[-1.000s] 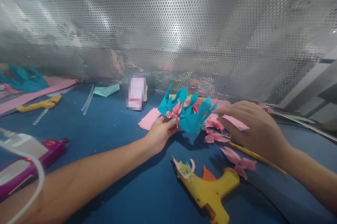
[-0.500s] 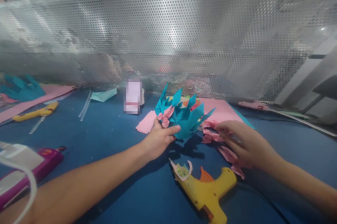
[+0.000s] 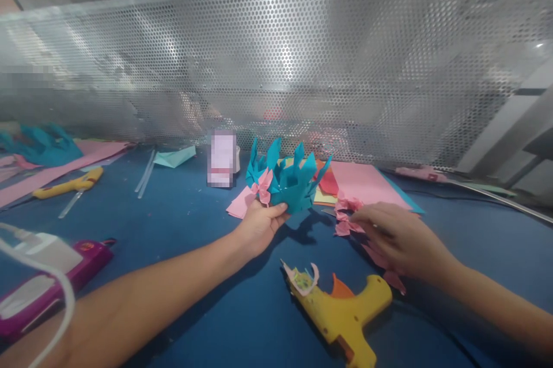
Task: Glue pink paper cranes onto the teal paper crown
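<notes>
My left hand (image 3: 259,225) grips the lower edge of a teal folded-paper crown (image 3: 285,179) with a small pink paper bow on its front, holding it just above the blue table. My right hand (image 3: 400,238) rests palm down on a cluster of small pink paper bows (image 3: 348,213) to the right of the crown, its fingers curled over them; what the fingers hold is hidden. A yellow glue gun (image 3: 341,313) lies on the table in front of both hands.
Pink paper sheets (image 3: 367,184) lie behind the bows. A perforated metal screen (image 3: 276,68) walls off the back of the table. At left are a purple case (image 3: 56,267), a yellow cutter (image 3: 69,185), clear glue sticks (image 3: 144,172), more teal and pink paper. A small bottle (image 3: 222,158) stands mid-table.
My left hand has lifted and turned the teal crown, drawing it slightly left. My right hand has come down and nearer, from above the pink sheets onto the pink bows.
</notes>
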Tool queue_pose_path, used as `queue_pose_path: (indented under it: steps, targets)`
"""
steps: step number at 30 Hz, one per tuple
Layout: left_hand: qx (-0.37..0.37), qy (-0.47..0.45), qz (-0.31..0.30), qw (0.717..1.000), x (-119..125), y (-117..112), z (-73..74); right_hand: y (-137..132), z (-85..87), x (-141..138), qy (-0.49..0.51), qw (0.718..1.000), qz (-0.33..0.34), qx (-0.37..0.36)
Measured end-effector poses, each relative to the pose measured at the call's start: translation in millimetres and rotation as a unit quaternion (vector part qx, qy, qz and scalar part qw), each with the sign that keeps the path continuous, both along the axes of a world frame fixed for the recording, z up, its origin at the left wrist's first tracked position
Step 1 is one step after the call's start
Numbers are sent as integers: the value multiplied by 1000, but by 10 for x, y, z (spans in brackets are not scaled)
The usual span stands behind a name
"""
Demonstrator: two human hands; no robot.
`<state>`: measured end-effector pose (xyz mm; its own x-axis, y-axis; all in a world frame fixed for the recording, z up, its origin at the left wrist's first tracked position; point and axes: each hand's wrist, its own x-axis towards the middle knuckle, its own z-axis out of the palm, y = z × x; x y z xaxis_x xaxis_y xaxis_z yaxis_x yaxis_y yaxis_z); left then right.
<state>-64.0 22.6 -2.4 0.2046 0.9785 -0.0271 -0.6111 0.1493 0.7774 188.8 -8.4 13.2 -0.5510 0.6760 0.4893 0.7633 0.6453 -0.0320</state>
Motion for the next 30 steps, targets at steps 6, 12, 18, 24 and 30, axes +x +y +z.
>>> queue_pose_path:
  steps: [6, 12, 18, 24, 30]
  targets:
    - [44, -42, -18, 998, 0, 43, 35, 26, -47, 44, -15, 1000, -1, 6]
    - [8, -37, 1, 999, 10, 59, 23, -151, 55, -93, 25, 997, 32, -62]
    - [-34, -4, 60, 998, 17, 91, -39, -392, 184, -321, 19, 985, 69, -154]
    - [-47, -18, 92, 994, 22, -32, 37, -236, 138, -172, 45, 992, 6, -117]
    - [-71, -69, 77, 992, 37, -134, 181, -116, 72, -38, 77, 992, -39, -91]
